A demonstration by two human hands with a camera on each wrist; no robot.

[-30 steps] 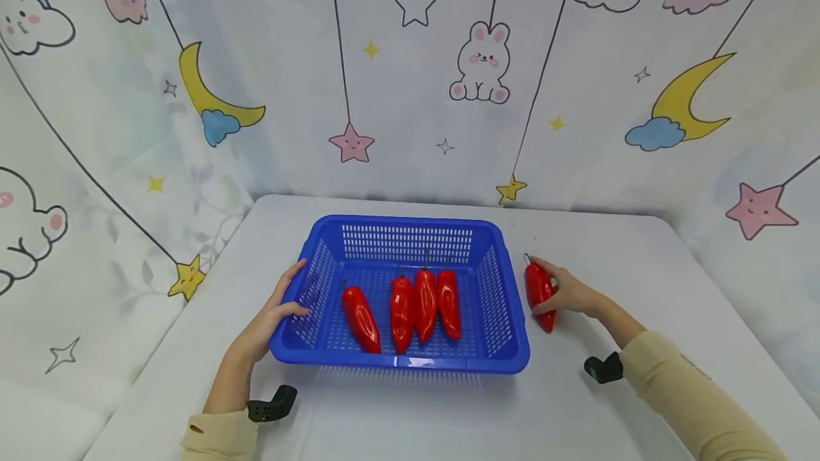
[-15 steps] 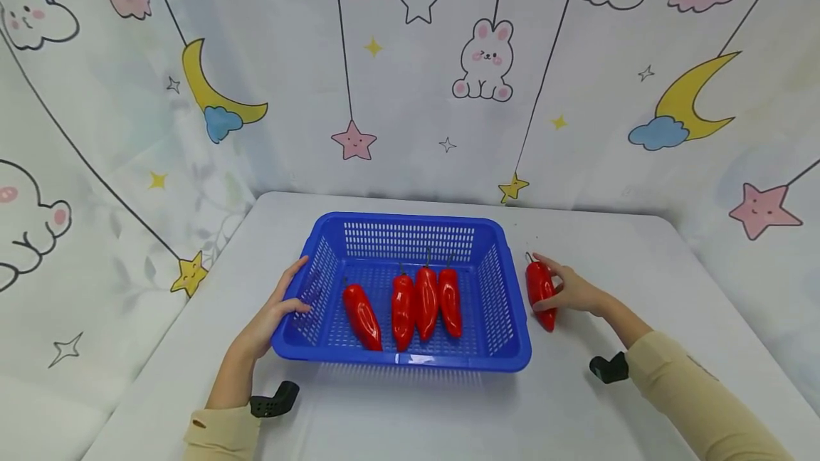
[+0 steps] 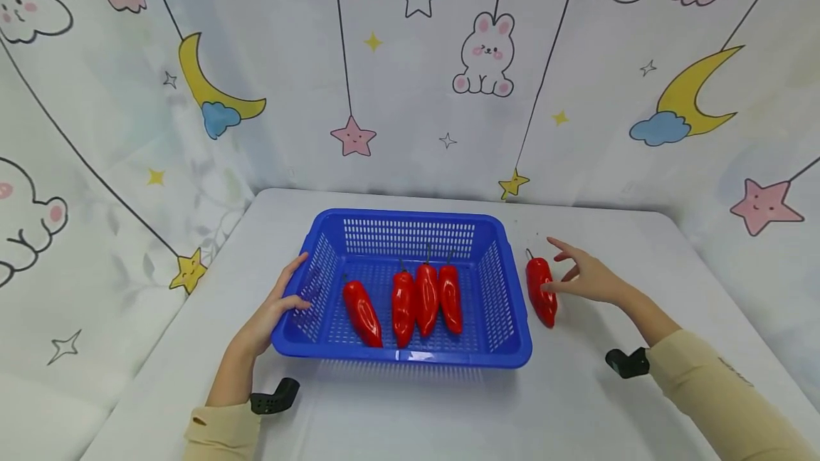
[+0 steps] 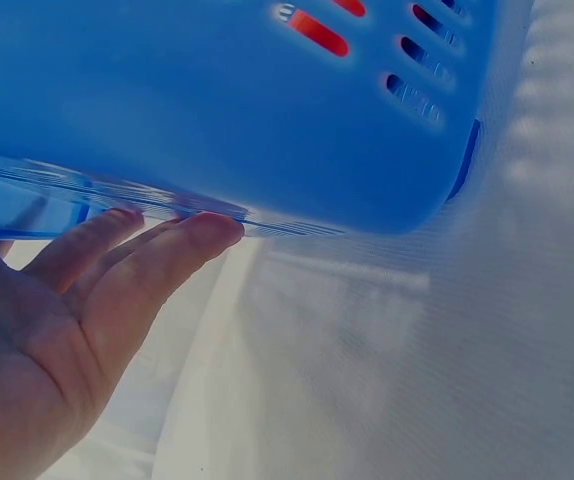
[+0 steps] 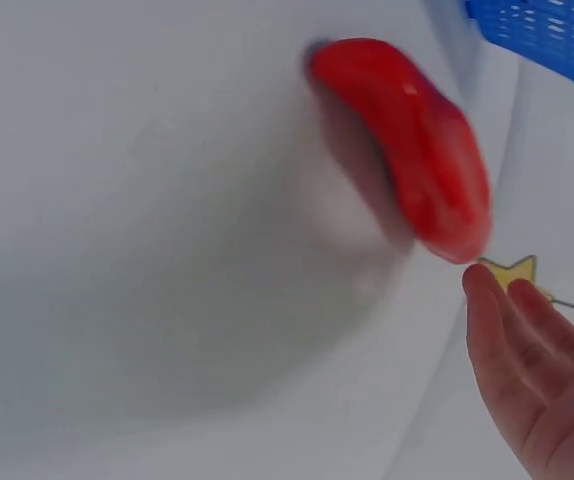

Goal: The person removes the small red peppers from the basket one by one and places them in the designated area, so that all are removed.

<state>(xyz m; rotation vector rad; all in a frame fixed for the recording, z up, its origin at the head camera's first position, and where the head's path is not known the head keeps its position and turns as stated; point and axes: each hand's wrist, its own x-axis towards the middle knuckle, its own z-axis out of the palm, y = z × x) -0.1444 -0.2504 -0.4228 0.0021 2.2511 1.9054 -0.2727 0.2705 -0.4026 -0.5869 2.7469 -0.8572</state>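
Several red chili peppers (image 3: 426, 300) lie side by side in the blue plastic basket (image 3: 400, 360), with one leaning apart on the left. My left hand (image 3: 265, 322) rests on the basket's left rim, its fingers fairly straight against the edge. In the left wrist view, the fingers (image 4: 207, 235) touch the rim. Another red chili pepper (image 3: 542, 292) lies on the table to the right of the basket, stem pointing away. My right hand (image 3: 592, 279) hovers beside it with fingers spread and nothing held. Its thumb overlaps the pepper in the head view; contact cannot be told.
A white table (image 3: 410, 418) bears everything, its far edge close to a cartoon-printed curtain (image 3: 410, 91). Black wrist devices (image 3: 275, 395) sit below both hands. The basket's right wall stands just beside the loose pepper.
My right hand has let go of the loose chili pepper, its fingers spreading as it drew back to the right. That pepper stays on the table. The left hand keeps its place.
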